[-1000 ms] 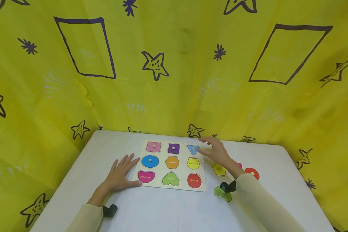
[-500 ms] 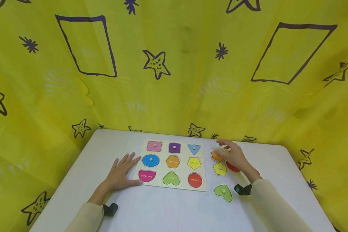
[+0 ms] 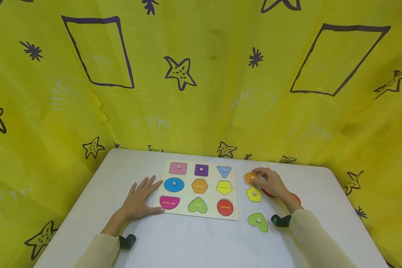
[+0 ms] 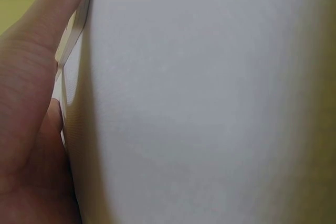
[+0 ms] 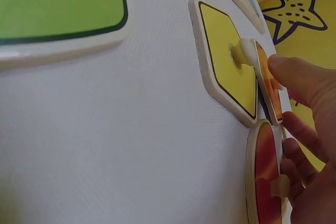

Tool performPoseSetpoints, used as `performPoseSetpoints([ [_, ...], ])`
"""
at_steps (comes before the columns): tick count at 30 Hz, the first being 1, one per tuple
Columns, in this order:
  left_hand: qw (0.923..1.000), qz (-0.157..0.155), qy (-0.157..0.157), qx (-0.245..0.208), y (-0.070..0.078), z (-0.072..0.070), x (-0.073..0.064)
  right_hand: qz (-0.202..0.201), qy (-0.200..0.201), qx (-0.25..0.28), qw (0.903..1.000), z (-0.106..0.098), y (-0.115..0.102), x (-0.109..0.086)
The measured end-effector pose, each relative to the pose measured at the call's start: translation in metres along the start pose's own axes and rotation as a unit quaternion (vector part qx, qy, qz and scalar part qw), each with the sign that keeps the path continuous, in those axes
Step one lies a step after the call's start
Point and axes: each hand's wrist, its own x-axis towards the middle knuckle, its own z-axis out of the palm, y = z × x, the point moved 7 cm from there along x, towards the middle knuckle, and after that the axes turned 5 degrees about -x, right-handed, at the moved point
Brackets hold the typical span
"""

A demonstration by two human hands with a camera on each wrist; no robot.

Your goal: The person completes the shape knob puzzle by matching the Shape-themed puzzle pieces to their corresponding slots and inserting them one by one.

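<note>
A light wooden shape puzzle board (image 3: 184, 217) lies on the table, with knobbed pieces in its far row and a blue oval piece (image 3: 173, 185) in the middle row. My left hand (image 3: 139, 203) rests flat beside it, fingers spread, its thumb and fingertips touching the left edge. My right hand (image 3: 271, 183) is over an orange hexagon piece (image 3: 247, 178), thumb and forefinger apart on either side of the knob. In the right wrist view, the thumb (image 5: 296, 72) reaches over the hexagon, the other fingers (image 5: 302, 153) behind it. A yellow pentagon piece (image 3: 254, 197) lies just nearer.
A green heart piece (image 3: 259, 223) lies nearer the front. Red pieces (image 3: 267, 193) show partly under the right hand and wrist. A yellow patterned curtain (image 3: 201, 111) stands behind the white table (image 3: 187, 245).
My right hand has moved right, from beside the blue triangle to the orange hexagon, and its thumb and forefinger have come down around the knob. The left hand stays at the board.
</note>
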Motion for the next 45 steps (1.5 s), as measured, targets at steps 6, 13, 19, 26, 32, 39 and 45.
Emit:
performPoseSetpoints([
  [6, 1.0, 0.001, 0.001, 0.001, -0.0015, 0.0005, -0.0003, -0.014, 0.009, 0.005, 0.9998, 0.001, 0.0009, 0.0009],
  [13, 1.0, -0.001, -0.001, -0.002, -0.0008, 0.0003, 0.0, -0.035, 0.033, 0.013, 0.9988, 0.0009, 0.0011, -0.001],
  [19, 1.0, 0.001, 0.001, -0.002, 0.0024, -0.0015, -0.0007, -0.028, 0.043, 0.012, 0.9986, 0.0023, 0.0035, -0.0016],
  [26, 0.9999, 0.007, 0.007, 0.0, 0.0046, -0.0035, -0.002, -0.021, 0.043, 0.011, 0.9988, 0.0039, 0.005, -0.0009],
  [32, 1.0, 0.004, 0.005, 0.003, 0.0038, -0.0038, -0.002, -0.016, 0.045, 0.011, 0.9988, 0.0037, 0.0051, -0.0013],
  [39, 1.0, 0.004, 0.002, 0.0, 0.0027, -0.002, -0.0017, -0.001, 0.044, 0.012, 0.999, 0.0057, 0.009, -0.0004],
  [45, 1.0, 0.003, 0.001, 0.0, 0.0014, -0.0009, -0.0015, 0.003, 0.046, 0.017, 0.9988, 0.0059, 0.0053, -0.0025],
])
